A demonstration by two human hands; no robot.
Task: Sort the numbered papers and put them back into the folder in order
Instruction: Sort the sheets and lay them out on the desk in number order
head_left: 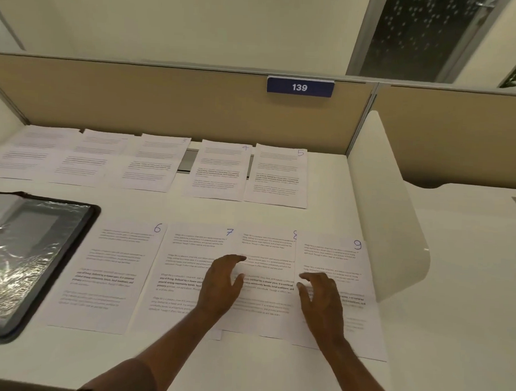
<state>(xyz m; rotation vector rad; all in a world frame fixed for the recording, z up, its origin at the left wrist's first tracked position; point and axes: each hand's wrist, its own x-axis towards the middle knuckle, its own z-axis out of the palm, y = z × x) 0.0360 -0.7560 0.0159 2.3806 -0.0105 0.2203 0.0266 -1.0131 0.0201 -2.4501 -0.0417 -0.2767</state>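
Already the papers lie sorted in two rows on the desk (pixel 324 216) — sheet 5 (pixel 277 175) far, sheet 9 (pixel 335 287) near right. Both the left hand (pixel 222 282) and the right hand (pixel 320 295) rest open, fingers loose, beside sheet 8 (pixel 266 284). Nothing is stacked yet — the folder (pixel 26 259) waits open at the left.

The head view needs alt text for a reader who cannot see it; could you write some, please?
A person's left hand and right hand rest on white sheets numbered 6 to 9, laid in a near row on a white desk. A far row ends with sheets 4 and 5; a black folder lies open at left.
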